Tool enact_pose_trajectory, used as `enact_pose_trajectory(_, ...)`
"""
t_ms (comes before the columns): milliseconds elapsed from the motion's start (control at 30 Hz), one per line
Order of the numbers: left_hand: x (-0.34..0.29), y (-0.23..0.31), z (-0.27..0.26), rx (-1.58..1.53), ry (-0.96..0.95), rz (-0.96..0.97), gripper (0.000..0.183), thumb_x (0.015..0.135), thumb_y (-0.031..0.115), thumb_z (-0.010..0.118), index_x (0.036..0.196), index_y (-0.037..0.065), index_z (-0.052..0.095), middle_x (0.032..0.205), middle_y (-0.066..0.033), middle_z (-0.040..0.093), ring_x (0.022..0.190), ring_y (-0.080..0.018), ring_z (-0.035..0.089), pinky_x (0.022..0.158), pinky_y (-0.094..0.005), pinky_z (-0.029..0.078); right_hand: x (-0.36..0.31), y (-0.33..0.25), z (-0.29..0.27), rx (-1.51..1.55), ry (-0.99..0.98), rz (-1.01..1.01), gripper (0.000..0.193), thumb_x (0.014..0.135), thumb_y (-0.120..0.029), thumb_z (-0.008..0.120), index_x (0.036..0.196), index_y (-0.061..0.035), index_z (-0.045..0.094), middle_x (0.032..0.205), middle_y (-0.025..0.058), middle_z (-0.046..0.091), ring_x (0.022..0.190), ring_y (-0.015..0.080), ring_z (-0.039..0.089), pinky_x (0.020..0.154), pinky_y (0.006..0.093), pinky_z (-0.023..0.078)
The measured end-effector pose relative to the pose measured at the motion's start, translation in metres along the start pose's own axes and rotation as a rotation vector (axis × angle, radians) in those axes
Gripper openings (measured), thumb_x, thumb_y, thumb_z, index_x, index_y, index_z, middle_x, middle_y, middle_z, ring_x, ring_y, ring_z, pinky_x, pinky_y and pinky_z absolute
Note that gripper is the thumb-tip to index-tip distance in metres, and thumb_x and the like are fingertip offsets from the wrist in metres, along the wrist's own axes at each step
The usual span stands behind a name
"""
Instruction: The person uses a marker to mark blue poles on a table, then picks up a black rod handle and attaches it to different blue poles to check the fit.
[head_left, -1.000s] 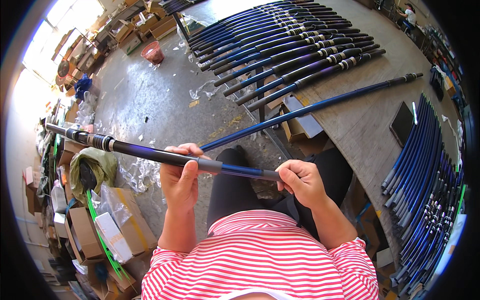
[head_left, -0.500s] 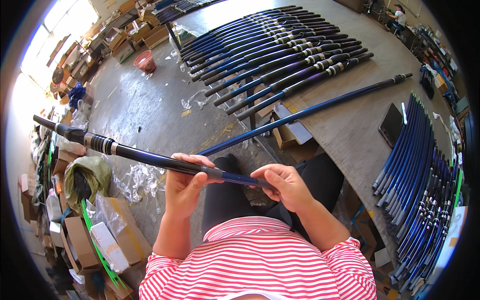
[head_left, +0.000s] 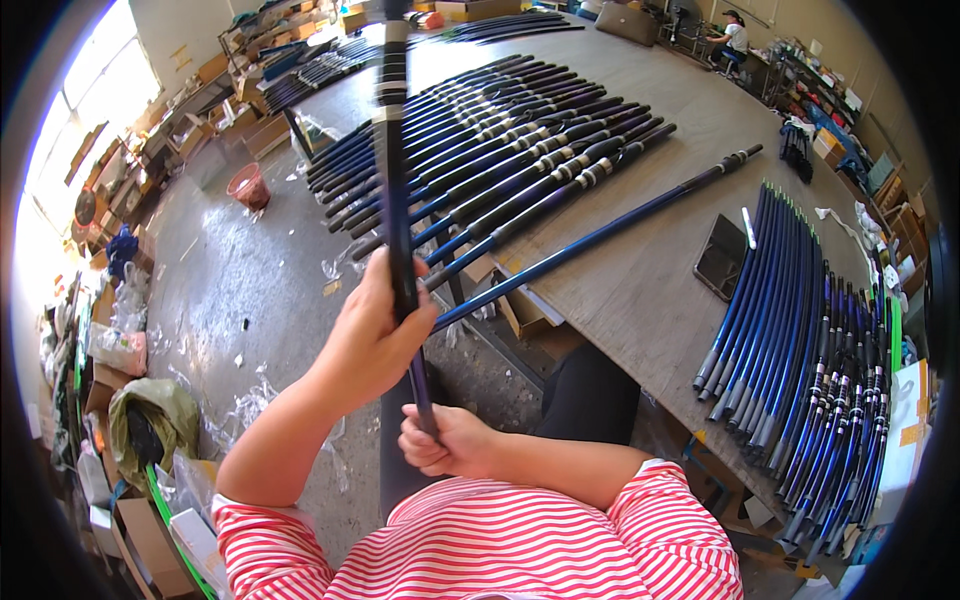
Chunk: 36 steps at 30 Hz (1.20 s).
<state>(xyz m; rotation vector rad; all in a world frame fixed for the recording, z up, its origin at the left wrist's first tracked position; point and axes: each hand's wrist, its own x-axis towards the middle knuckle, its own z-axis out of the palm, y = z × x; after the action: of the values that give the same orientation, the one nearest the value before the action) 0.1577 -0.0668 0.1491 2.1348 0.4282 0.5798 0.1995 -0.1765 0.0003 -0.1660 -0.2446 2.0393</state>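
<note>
A dark telescopic fishing rod (head_left: 397, 190) stands nearly upright in front of me, its upper part smeared by motion and running off the top edge. My left hand (head_left: 372, 325) is wrapped round its middle, the thumb lying across the front. Lower down, my right hand (head_left: 452, 442) is closed in a fist on the narrower bottom section. Just behind the left hand, a single blue rod (head_left: 600, 240) lies slanting over the table edge. A row of similar rods (head_left: 545, 150) with silver-ringed grips spreads across the table beyond.
On the right of the wooden table (head_left: 650, 290) lie a dark phone (head_left: 720, 257) and a bundle of blue rods (head_left: 755, 330). A red bucket (head_left: 248, 187) stands on the littered floor at left. Cartons (head_left: 150, 550) sit lower left. Another person (head_left: 735, 40) sits far off.
The rod has swung from lying slanted to the left to nearly upright. My left hand has risen, and my right hand has moved left and down, closing into a fist. The view has shifted slightly.
</note>
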Motion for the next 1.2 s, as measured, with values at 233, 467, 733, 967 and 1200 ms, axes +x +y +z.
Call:
enact_pose_trajectory(233,0.075,-0.002,0.056,0.263,-0.083,-0.017,0.025,0.083,0.023,0.058,0.083,0.001,0.048,0.069,-0.017,0.052,0.064,-0.0295,0.051,0.06,-0.0371,0.041,0.01,-0.035,0.036,0.092,-0.036,-0.069,0.037,0.096,-0.035,0.033,0.085,-0.006,0.053,0.075,0.0079,0.055,0.064,0.0156,0.053,0.051,0.021,0.041)
enact_pose_trajectory(467,0.154,-0.024,0.043,0.683,-0.223,0.1,0.028,0.082,0.023,0.057,0.088,-0.002,0.048,0.08,-0.0241,0.058,0.081,-0.04,0.057,0.07,-0.0441,0.046,-0.023,-0.075,-0.067,-0.727,0.26,0.056,0.037,0.091,-0.037,0.047,0.102,-0.0026,0.055,0.089,0.0105,0.064,0.072,0.0174,0.062,0.063,0.0289,0.051)
enact_pose_trajectory(733,0.228,-0.105,-0.002,0.995,-0.146,0.267,0.027,0.084,0.024,0.055,0.091,-0.001,0.048,0.082,-0.021,0.059,0.08,-0.0372,0.058,0.07,-0.0424,0.046,-0.026,-0.075,-0.189,-1.49,0.783,-0.168,0.031,0.082,-0.034,0.059,0.088,-0.0034,0.063,0.077,0.0126,0.065,0.072,0.0249,0.064,0.065,0.0363,0.049)
enact_pose_trajectory(967,0.235,-0.139,-0.017,0.934,-0.192,0.316,0.027,0.083,0.024,0.056,0.09,-0.001,0.049,0.082,-0.0215,0.058,0.081,-0.0377,0.057,0.071,-0.042,0.046,-0.028,-0.078,-0.188,-1.755,0.7,0.017,0.03,0.082,-0.033,0.057,0.089,-0.0044,0.064,0.086,0.0155,0.065,0.083,0.0312,0.062,0.073,0.0403,0.048)
enact_pose_trajectory(1200,0.233,-0.142,-0.009,0.924,-0.083,0.363,0.032,0.082,0.029,0.06,0.098,0.001,0.056,0.088,-0.0164,0.054,0.082,-0.0337,0.057,0.071,-0.04,0.047,-0.024,-0.074,-0.188,-1.772,0.73,0.02,0.026,0.079,-0.031,0.06,0.081,-0.0052,0.063,0.084,0.016,0.065,0.081,0.0325,0.062,0.073,0.0419,0.048)
